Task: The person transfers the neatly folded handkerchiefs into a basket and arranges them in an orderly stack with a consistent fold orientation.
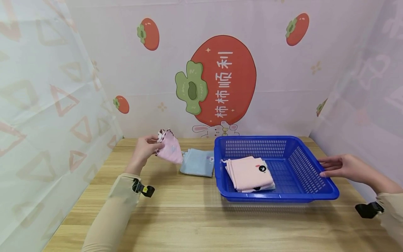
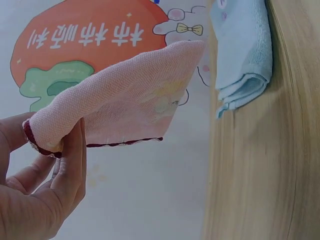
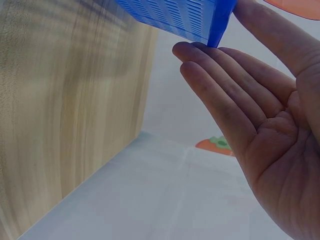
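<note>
My left hand [image 1: 145,148] pinches a folded pink towel [image 1: 170,148] with a dark patterned edge between thumb and fingers, holding it above the table. In the left wrist view the pink towel [image 2: 125,95] juts out from the fingers. A folded light blue towel [image 1: 197,162] lies on the table just right of it. Beside that is a blue plastic basket [image 1: 277,196] with a stack of folded towels [image 1: 250,175], a pale pink one on top. My right hand [image 1: 347,168] holds the basket's right rim, thumb on one side and nearly straight fingers [image 3: 220,95] on the other.
The wooden table [image 1: 189,224] reaches back to a printed cloth wall [image 1: 270,105] with persimmon pictures. More cloth walls stand at left and right. Each forearm wears a small black device [image 1: 369,210] near the wrist.
</note>
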The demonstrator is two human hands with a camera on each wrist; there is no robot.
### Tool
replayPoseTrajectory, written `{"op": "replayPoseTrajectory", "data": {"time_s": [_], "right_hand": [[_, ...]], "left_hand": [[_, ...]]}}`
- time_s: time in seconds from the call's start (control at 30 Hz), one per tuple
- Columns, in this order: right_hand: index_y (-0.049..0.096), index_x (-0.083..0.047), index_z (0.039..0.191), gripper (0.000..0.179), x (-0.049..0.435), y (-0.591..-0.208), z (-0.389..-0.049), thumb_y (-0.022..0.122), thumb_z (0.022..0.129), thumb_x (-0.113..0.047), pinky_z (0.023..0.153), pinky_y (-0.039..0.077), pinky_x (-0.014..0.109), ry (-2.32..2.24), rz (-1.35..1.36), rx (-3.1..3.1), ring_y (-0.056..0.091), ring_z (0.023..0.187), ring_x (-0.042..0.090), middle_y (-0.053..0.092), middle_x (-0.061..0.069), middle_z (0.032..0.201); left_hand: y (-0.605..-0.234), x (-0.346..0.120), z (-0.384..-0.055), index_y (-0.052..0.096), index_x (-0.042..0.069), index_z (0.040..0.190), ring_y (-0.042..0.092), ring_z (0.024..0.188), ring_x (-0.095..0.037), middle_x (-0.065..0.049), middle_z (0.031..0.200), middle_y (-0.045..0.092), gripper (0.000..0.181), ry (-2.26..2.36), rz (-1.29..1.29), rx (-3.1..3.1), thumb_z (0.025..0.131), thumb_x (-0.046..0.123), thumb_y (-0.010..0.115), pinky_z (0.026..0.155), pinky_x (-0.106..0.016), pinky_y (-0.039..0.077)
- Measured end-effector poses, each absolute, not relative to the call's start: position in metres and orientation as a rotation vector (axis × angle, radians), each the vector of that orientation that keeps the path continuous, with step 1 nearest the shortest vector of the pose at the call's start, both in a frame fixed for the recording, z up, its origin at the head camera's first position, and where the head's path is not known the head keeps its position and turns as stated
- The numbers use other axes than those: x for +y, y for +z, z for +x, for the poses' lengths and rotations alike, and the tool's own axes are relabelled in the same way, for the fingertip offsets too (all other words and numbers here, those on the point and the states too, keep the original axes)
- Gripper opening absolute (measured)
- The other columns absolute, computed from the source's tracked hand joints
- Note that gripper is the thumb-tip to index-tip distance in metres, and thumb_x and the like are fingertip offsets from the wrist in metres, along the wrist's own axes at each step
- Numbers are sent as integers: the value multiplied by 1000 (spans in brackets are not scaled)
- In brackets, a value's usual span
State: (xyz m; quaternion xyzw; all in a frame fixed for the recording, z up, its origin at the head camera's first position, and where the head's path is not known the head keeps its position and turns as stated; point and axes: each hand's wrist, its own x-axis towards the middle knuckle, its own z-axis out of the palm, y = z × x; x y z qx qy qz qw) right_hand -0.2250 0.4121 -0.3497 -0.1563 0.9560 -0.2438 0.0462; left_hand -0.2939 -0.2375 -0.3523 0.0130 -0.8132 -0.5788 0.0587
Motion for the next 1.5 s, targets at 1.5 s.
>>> {"op": "replayPoseTrajectory", "data": {"time_s": [1.5], "right_hand": [[55, 10, 125, 58, 414, -351, -227, 72, 83, -26, 65, 52, 18, -748, -468, 2909, 64, 81, -5, 68, 23, 106]], "left_hand": [[-328, -189, -292, 59, -5, 101, 60, 80, -9, -8, 93, 64, 26, -1837, -126, -2415, 78, 1, 70, 67, -22, 53]]}}
